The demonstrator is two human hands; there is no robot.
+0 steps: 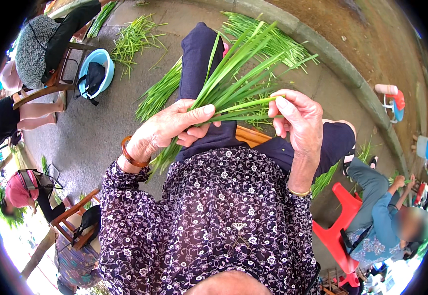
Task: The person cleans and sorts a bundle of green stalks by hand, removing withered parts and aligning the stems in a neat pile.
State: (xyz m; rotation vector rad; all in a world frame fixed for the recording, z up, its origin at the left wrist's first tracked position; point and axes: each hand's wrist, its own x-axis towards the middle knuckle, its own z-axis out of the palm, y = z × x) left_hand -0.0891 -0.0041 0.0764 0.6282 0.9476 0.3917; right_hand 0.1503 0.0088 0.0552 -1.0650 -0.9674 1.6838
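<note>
My left hand (187, 125) is closed round a fanned bunch of long green leaf blades (238, 78), held above my lap. My right hand (295, 118), to the right of it, pinches one lighter, yellow-green blade (253, 104) between thumb and finger. Loose cut ends hang below my left hand. Beneath, my dark trouser legs (192, 59) are spread, with part of a wooden seat (251, 135) showing between them.
Leaf piles (280, 39) lie on the paving beside a curb (332, 54). A blue basin (107, 69) holds a black bag. Several people sit around, including one in pink (19, 191) and one in teal (381, 216). A red plastic stool (332, 231) stands right.
</note>
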